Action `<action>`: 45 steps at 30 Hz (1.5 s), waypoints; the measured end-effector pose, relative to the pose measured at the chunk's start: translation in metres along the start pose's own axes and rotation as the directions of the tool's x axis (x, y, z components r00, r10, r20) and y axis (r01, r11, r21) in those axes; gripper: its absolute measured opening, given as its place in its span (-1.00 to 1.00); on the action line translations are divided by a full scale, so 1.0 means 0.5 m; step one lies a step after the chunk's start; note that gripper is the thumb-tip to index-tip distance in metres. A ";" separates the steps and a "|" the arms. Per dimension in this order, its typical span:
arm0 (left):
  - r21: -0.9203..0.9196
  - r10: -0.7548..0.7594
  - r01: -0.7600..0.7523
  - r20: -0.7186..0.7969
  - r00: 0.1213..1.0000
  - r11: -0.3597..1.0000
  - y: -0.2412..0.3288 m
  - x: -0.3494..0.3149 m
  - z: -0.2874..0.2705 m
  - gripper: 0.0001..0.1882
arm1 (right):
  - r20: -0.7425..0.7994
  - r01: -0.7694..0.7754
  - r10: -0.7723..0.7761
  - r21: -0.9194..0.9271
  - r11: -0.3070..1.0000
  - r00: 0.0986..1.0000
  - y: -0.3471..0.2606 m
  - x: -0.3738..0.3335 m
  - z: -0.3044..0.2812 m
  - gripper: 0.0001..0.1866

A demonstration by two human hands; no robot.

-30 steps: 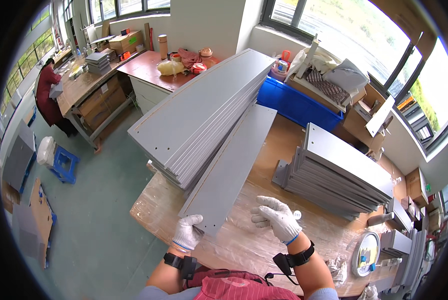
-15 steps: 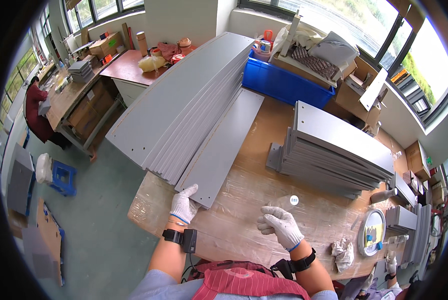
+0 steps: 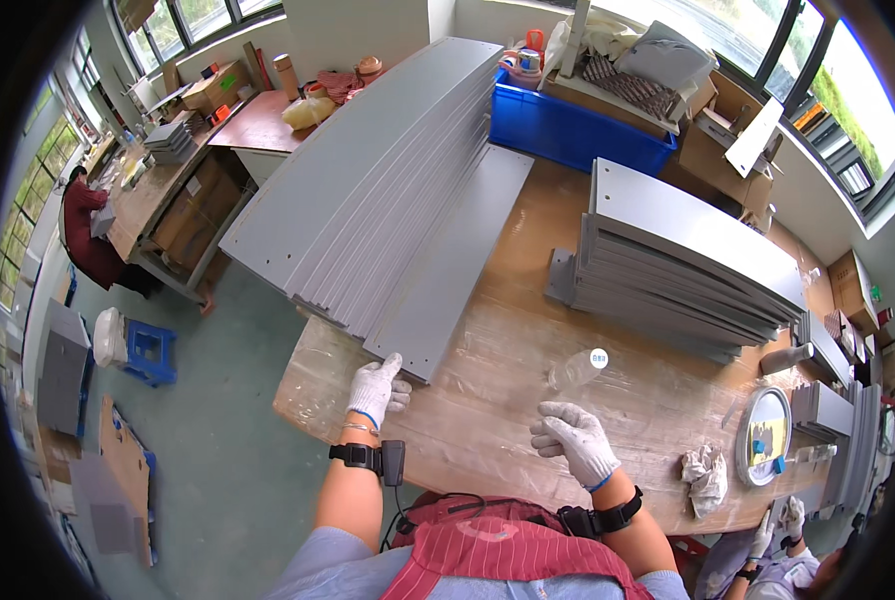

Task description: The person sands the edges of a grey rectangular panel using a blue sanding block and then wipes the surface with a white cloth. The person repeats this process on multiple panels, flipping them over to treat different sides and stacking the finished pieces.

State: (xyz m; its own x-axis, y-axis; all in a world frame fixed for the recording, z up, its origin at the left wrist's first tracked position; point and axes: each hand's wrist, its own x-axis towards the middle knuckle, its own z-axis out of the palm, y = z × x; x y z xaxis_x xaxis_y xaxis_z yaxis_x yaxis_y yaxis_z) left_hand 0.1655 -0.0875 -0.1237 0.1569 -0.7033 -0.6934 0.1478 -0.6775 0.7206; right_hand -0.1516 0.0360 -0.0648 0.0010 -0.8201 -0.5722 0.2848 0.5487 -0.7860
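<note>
A long grey panel (image 3: 458, 245) lies flat on the table, with small holes at its near end. At that end is my left hand (image 3: 376, 392), in a white knit glove, one finger pointing at the panel's edge and the others spread to the right. Nothing shows in its grasp. My right hand (image 3: 576, 440), also gloved, hovers over the table with loosely bent, empty fingers. Just beyond it is a clear bottle (image 3: 576, 370) with a white cap. Left of the panel, a tall row of similar grey panels (image 3: 358, 180) leans together.
Another stack of grey panels (image 3: 693, 240) stands on the right. A blue bin (image 3: 578, 130) is at the back. A round tray (image 3: 765, 435) and a crumpled white cloth (image 3: 706, 480) lie on the right. Gloved hands of a co-worker (image 3: 768, 535) show at lower right; another person (image 3: 90, 225) works far left.
My left hand has gone from gripping the flat panel's near end to resting at its edge with fingers extended. The right hand stays empty, its fingers a little looser. The view has shifted slightly.
</note>
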 end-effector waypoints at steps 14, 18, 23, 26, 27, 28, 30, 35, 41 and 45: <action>0.092 0.736 -0.817 0.385 0.557 0.570 0.177 -0.086 0.389 -0.63 | -0.346 0.133 0.011 0.389 0.912 0.938 0.101 -0.139 -0.254 -0.69; 0.458 0.853 -0.867 0.515 0.079 -0.196 0.269 -0.092 0.565 -0.27 | -0.440 0.215 -0.027 0.382 0.899 0.897 0.121 -0.188 -0.323 -0.68; 0.732 0.862 -0.643 0.457 0.220 -0.224 0.258 -0.100 0.676 -0.27 | -0.594 0.278 -0.004 0.370 0.887 0.805 0.149 -0.262 -0.404 -0.66; 0.727 0.905 -0.621 0.421 0.067 -0.293 0.209 -0.107 0.678 -0.30 | -0.650 0.309 0.056 0.434 0.847 0.758 0.181 -0.283 -0.450 -0.69; 0.708 0.896 -0.616 0.444 0.006 -0.347 0.193 -0.119 0.674 -0.32 | -0.662 0.301 0.077 0.437 0.848 0.746 0.190 -0.286 -0.464 -0.69; 0.635 0.894 -0.717 0.447 0.038 -0.288 0.175 -0.127 0.665 -0.33 | -0.672 0.291 0.096 0.440 0.850 0.734 0.200 -0.287 -0.479 -0.70; 0.470 0.888 -0.870 0.450 0.091 -0.149 0.153 -0.154 0.640 -0.35 | -0.720 0.307 0.051 0.358 0.882 0.692 0.204 -0.279 -0.519 -0.75; -0.356 0.470 -0.338 0.407 0.783 0.871 0.166 -0.228 0.652 -0.66 | -0.891 0.057 -0.417 -0.413 0.909 0.180 0.108 -0.265 -0.611 -0.82; -0.361 0.218 0.034 0.632 0.744 0.932 0.221 -0.186 0.692 -0.77 | -0.756 -0.466 -0.461 -0.651 0.599 0.464 0.179 -0.232 -0.693 -0.16; -0.327 0.269 -0.069 0.621 0.736 0.943 0.165 -0.247 0.687 -0.68 | -0.679 -0.539 -0.530 -0.731 0.420 0.508 0.236 -0.227 -0.630 -0.28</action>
State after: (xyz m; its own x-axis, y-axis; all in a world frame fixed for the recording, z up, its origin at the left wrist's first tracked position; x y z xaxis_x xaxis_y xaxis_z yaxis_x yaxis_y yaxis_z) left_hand -0.1771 -0.1304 0.0206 -0.4514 -0.8338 -0.3180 0.4476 -0.5198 0.7277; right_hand -0.4199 0.2448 -0.1666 -0.8012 -0.5975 -0.0329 -0.5815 0.7903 -0.1928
